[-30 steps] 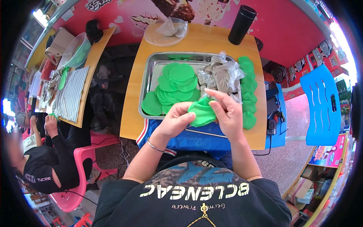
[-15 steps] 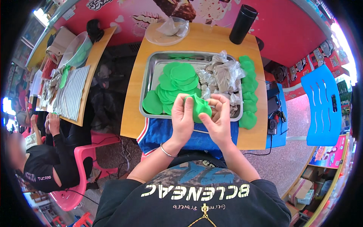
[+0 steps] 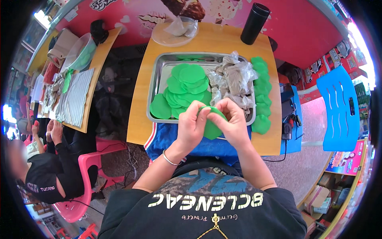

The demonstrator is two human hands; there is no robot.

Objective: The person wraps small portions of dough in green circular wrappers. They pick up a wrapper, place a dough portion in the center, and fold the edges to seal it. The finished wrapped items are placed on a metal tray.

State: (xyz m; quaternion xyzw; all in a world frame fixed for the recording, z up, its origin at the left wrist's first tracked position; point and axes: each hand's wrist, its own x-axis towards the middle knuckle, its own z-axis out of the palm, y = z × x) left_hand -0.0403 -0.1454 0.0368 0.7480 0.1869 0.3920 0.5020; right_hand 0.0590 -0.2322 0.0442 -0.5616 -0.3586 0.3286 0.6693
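Observation:
A soft, thin green round sheet (image 3: 211, 130) hangs folded between my hands, above the near edge of the metal tray (image 3: 152, 85). The fingers of my left hand (image 3: 189, 126) pinch its upper left edge. Close beside it, my right hand (image 3: 234, 124) grips the upper right edge, thumb in front. Inside the tray, a loose pile of similar green rounds (image 3: 187, 89) lies on the left. Crumpled clear plastic bags (image 3: 238, 79) with grey-brown contents fill its right side. Several green pieces (image 3: 261, 99) form an overlapping row on the table, right of the tray.
A black cylindrical bottle (image 3: 254, 24) and a clear plastic lid or bowl (image 3: 163, 35) stand at the table's back. Blue cloth (image 3: 167, 139) drapes below the near edge. A blue chair (image 3: 338, 109) is at right. Another person (image 3: 49, 171) sits left at a second table (image 3: 104, 51).
Both hands have come closer together and slightly nearer to me. The green sheet, bunched with its edges up before, is now pinched along the top and hangs flatter.

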